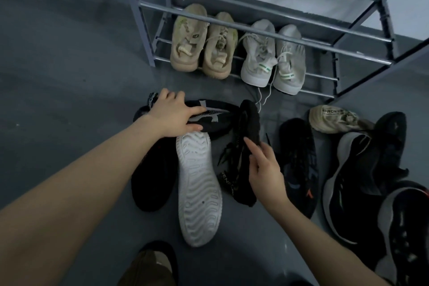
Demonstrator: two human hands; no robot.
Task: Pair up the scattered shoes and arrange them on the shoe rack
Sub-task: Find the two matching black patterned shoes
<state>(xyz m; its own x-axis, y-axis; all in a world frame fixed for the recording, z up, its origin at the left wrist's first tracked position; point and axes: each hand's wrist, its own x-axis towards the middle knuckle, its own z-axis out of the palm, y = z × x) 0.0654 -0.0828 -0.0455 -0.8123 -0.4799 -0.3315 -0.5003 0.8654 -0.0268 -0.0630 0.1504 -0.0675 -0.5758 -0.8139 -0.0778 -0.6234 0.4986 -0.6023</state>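
Observation:
My left hand (173,115) grips a black knit shoe with white markings (216,115) lying sideways on the floor. My right hand (264,169) holds a black shoe (246,137) tilted on its side. Between my arms a shoe lies upturned, showing its white sole (198,190). To its left sits another black shoe (151,179). The grey metal shoe rack (255,30) stands ahead. On its bottom shelf are a beige pair (202,44) and a light grey pair (274,55).
At the right on the grey floor lie a black sneaker (299,165), a beige shoe on its side (336,119) and several black-and-grey sneakers (362,176). A dark shoe with an olive trouser leg (153,264) shows at the bottom edge.

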